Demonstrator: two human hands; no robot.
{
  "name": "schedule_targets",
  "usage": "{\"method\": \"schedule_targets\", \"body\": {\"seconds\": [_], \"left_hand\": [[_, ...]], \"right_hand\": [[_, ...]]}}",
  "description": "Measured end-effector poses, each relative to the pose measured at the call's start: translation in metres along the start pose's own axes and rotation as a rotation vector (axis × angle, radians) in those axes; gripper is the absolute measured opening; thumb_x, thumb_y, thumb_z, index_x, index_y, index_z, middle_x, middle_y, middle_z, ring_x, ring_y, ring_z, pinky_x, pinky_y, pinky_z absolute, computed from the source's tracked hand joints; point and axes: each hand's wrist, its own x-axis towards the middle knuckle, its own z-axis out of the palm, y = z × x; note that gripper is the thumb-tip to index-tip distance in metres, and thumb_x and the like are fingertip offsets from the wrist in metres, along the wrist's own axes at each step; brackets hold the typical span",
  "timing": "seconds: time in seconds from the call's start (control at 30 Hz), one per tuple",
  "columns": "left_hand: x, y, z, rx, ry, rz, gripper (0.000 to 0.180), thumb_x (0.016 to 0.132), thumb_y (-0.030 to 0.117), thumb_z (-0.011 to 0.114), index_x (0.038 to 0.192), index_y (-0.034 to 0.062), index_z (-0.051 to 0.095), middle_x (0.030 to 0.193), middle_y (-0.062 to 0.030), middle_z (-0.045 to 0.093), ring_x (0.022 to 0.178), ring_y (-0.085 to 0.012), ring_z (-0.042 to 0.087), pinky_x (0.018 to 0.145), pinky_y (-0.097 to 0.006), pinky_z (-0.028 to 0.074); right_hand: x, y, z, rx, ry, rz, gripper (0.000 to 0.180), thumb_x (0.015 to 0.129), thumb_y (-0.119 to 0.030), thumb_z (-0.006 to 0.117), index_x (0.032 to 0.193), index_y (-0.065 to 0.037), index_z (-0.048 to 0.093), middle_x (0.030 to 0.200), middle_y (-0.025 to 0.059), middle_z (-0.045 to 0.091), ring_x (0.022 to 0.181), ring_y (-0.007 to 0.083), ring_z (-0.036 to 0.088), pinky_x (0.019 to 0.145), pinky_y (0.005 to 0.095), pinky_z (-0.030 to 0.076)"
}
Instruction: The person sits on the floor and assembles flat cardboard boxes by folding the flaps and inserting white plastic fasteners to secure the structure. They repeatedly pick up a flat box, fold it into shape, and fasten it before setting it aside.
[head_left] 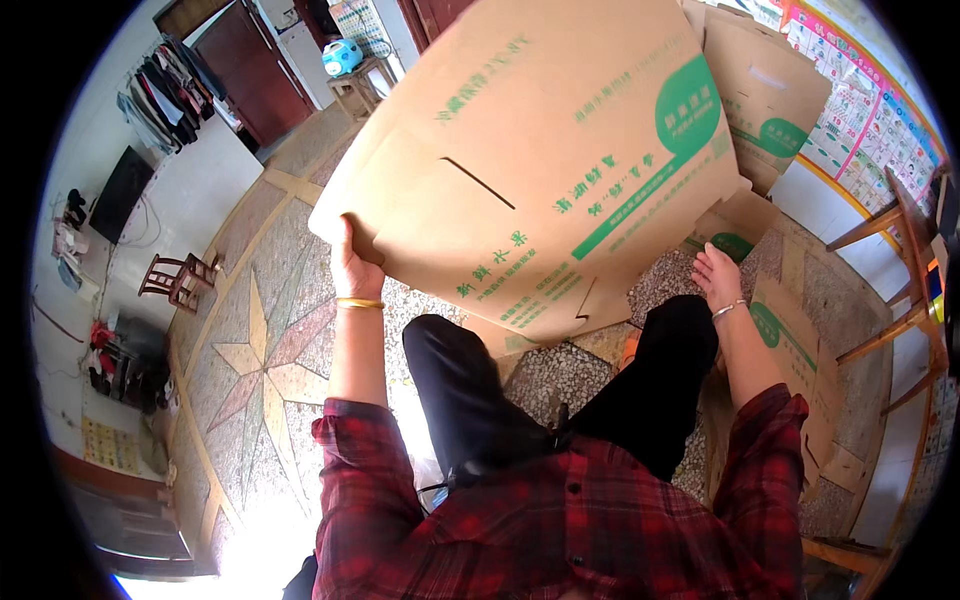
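A large flat cardboard box blank (520,170) with green print tilts up in front of my knees. Its left corner is gripped by my left hand (355,268), with the thumb over the near face and the fingers hidden behind. My right hand (718,278) is raised beyond my right knee, fingers apart and holding nothing, a little off the blank's lower right edge. Close beyond those fingers is a smaller cardboard piece (752,222) with a green mark.
More cardboard (765,90) leans at the back right, and another sheet (790,335) lies by my right forearm. Wooden chair legs (880,335) stand at the right wall. To the left are a small wooden chair (178,280) and a star-patterned floor (265,370).
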Motion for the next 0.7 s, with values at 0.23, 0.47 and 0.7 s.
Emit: {"method": "schedule_targets", "body": {"seconds": [0.23,0.47,0.7], "left_hand": [[-0.021,0.006,-0.014,-0.125,0.016,-0.095,0.057,0.085,0.037,0.056,0.128,0.0028,0.039,0.129,-0.0075,0.045,0.119,-0.0250,0.041,0.102,-0.041,0.030],[-0.019,-0.006,-0.026,-0.110,0.053,-0.113,0.064,0.084,0.044,0.053,0.132,0.0056,0.034,0.134,-0.0083,0.040,0.123,-0.0272,0.036,0.104,-0.042,0.026],[-0.029,-0.046,-0.033,-0.127,0.269,-0.197,0.063,0.085,0.051,0.048,0.130,0.0093,0.037,0.132,-0.0054,0.041,0.122,-0.0268,0.037,0.103,-0.042,0.027]], "right_hand": [[-0.022,0.013,0.016,0.183,-0.055,0.003,0.057,0.081,-0.050,0.056,0.116,-0.006,0.047,0.115,0.0095,0.052,0.100,0.0199,0.051,0.085,0.0353,0.041],[-0.015,0.004,0.021,0.403,-0.242,-0.081,0.046,0.087,-0.041,0.052,0.118,-0.007,0.047,0.118,0.0042,0.052,0.104,0.0179,0.050,0.089,0.0356,0.039],[-0.015,-0.035,0.034,0.433,-0.197,-0.458,0.038,0.087,-0.026,0.057,0.113,0.000,0.051,0.113,0.0080,0.055,0.105,0.0185,0.052,0.092,0.0340,0.040]]}}
